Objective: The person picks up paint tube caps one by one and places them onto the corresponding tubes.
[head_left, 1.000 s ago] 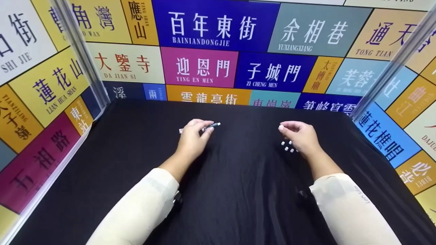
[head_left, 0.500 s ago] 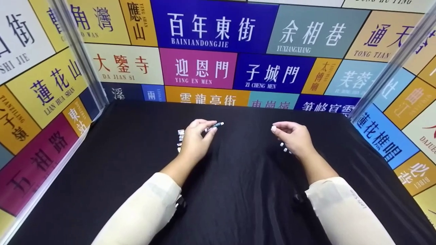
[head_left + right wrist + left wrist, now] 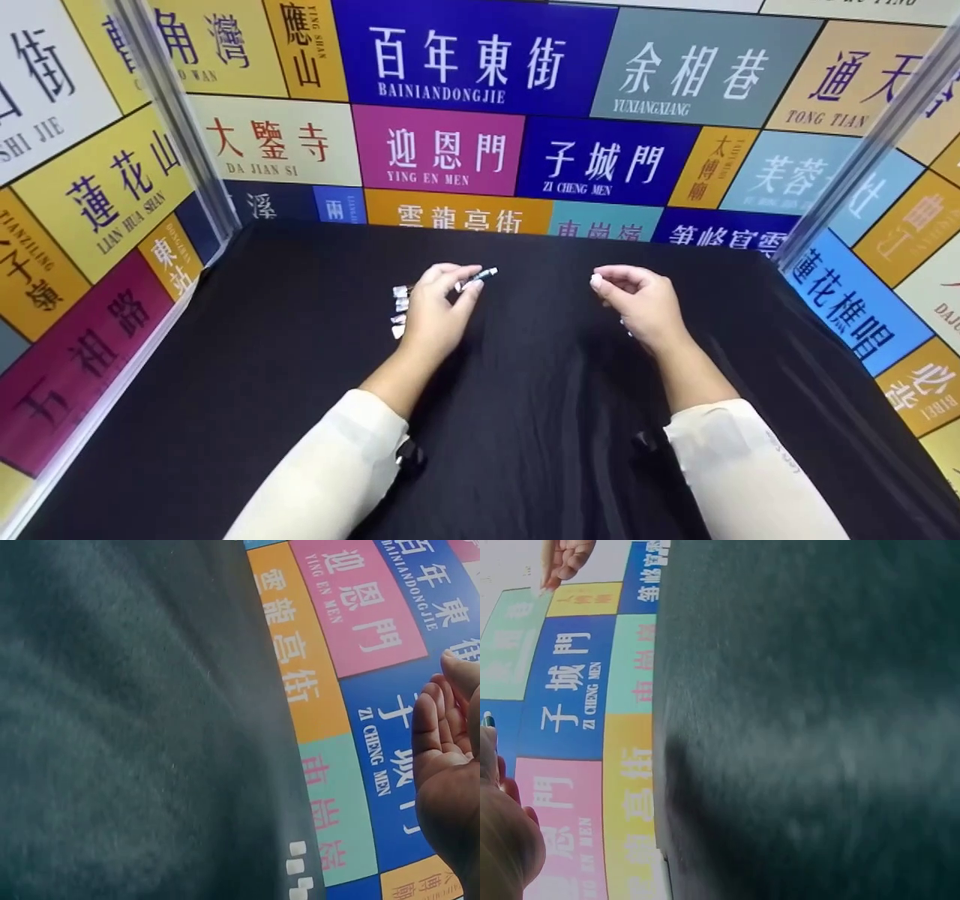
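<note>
- Your left hand [image 3: 431, 315] rests on the black cloth-covered table [image 3: 525, 450], fingers curled round a slim dark pen-like tool with a pale tip [image 3: 480, 277] that points toward the back wall.
- A short row of small white pieces [image 3: 398, 309] lies just beside that hand, on its left.
- Your right hand [image 3: 637, 304] hovers well apart from the left, thumb and forefinger pinching one small white piece [image 3: 596, 281].
- More small white bits [image 3: 298, 868] lie beside that hand.
- Colourful street-name panels [image 3: 480, 112] wall the table.
</note>
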